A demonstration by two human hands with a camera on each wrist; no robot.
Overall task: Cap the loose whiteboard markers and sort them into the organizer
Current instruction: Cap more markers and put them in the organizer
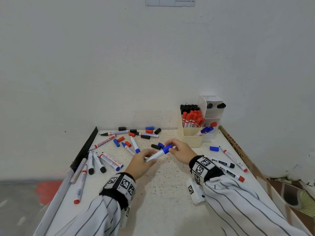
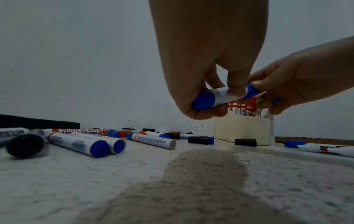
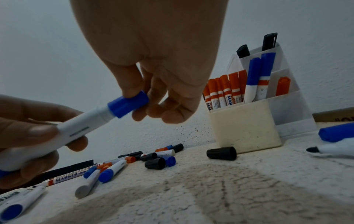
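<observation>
Above the table [image 1: 163, 193], both hands grip one blue marker [image 1: 157, 155]: left hand [image 1: 140, 163] the barrel, right hand [image 1: 181, 153] its cap, clearest from the wrists.

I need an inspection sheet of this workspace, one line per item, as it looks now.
Surface: white speckled table, marks visible.
Job's things: blue marker held above table; blue cap on its tip; organizer at the back right holds red, black and blue markers.
Clutter: loose markers and caps scattered on the table.
Hands: left hand grips the barrel; right hand pinches the cap.
Cables: nothing seen.
Surroundings: white wall; cardboard at right.
</observation>
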